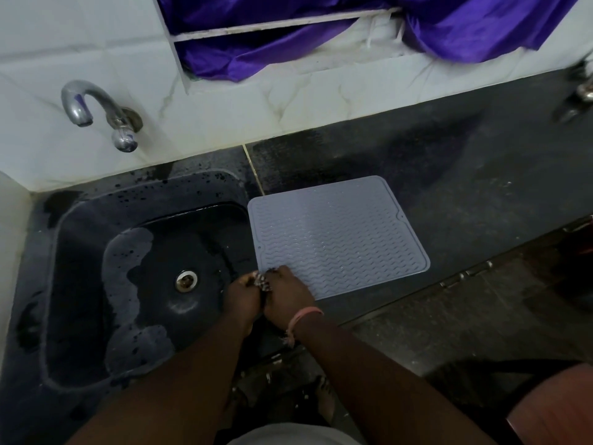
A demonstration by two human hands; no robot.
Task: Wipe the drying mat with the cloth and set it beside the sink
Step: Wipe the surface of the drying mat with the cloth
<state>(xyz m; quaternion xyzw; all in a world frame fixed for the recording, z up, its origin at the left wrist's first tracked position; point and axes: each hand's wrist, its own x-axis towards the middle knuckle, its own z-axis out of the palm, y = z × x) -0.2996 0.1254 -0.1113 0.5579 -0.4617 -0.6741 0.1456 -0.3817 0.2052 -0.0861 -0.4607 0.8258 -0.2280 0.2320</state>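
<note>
The drying mat (337, 236) lies flat on the dark counter (449, 194), its left edge right against the rim of the sink (80, 284) and its near-left corner at the counter's front edge. So the placing part of the task looks already met: the mat sits just beside the sink, ribbed side up.

Both hands meet at that near-left corner, over the sink's right rim. The left hand (242, 300) and the right hand (287, 298) are curled around a small bunched cloth (263, 281), of which only a patterned scrap shows between the fingers. They seem to be squeezing or gathering it, though whether water is being wrung out cannot be told. The right hand's knuckles overlap the mat's corner; it is not clear that they press on it.

Whether the mat has been wiped is hard to judge. Its surface shows faint pale glints that may be wetness. If the wiping is not yet done, the cloth needs to go across the ribs. A tap (96, 114) juts from the wall behind the sink.
</note>
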